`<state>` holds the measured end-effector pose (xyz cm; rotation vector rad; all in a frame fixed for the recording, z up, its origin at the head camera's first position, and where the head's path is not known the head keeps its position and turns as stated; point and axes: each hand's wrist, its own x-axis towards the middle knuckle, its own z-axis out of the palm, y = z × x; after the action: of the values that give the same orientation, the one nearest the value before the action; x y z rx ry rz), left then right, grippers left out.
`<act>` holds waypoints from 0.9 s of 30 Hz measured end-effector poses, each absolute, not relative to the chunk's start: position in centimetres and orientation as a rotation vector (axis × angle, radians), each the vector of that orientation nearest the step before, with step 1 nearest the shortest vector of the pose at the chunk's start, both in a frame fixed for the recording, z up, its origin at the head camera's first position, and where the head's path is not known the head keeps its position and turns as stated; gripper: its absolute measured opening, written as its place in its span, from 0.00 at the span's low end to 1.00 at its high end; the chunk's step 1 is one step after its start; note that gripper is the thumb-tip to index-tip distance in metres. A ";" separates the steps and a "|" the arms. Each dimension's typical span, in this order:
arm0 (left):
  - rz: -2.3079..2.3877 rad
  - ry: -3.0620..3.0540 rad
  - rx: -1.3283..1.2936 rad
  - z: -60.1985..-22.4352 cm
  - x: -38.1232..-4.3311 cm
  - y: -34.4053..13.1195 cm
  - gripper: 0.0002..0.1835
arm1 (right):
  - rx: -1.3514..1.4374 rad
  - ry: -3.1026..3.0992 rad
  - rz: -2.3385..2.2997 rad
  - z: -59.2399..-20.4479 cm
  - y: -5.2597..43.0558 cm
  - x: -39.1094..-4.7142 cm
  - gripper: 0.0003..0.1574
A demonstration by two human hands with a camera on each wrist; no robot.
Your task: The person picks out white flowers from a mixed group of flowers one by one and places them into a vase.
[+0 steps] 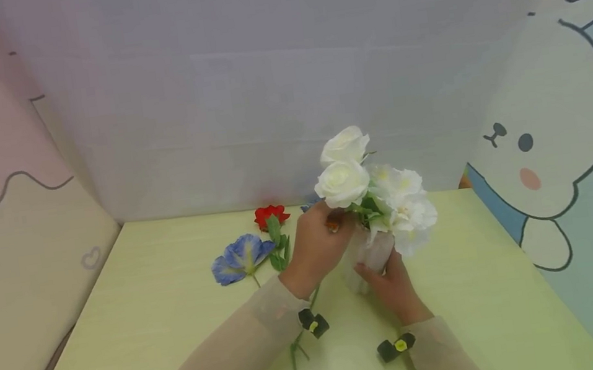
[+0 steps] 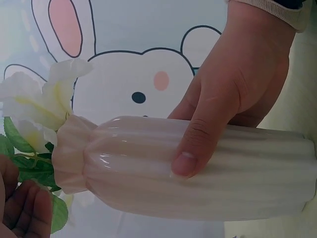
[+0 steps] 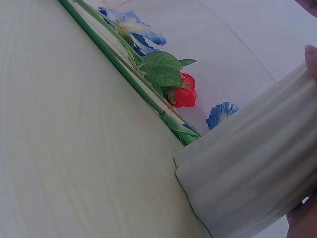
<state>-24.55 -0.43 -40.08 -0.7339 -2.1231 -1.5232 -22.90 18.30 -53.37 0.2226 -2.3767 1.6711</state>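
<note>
A ribbed white vase (image 1: 377, 250) with a ruffled mouth stands on the table, held round its body by my right hand (image 1: 394, 288). In the left wrist view the right thumb (image 2: 190, 153) lies along the vase's side. White lilies (image 1: 409, 211) with yellow centres lean out of the mouth to the right. Beside the mouth, my left hand (image 1: 317, 238) has its fingers curled just below two white roses (image 1: 344, 182), pinching at their stem. The stem inside those fingers is hidden. Green leaves (image 2: 34, 168) show between the left fingers and the vase mouth.
Left of the vase lie a blue flower (image 1: 241, 258) and a red rose (image 1: 271, 216) with green stems. Another blue flower (image 3: 221, 114) shows behind the vase. A pale wall (image 1: 274, 100) closes off the table's back; cartoon-printed panels stand at both sides.
</note>
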 end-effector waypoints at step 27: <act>-1.132 -2.627 -0.536 -42.0 -18.9 -6.8 0.28 | 0.243 -2.473 1.419 -50.6 21.0 -20.8 0.60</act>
<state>-18.89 -6.76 -41.97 -0.5359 -2.6268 -1.1317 -20.82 21.01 -50.59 0.2425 -2.4733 1.4185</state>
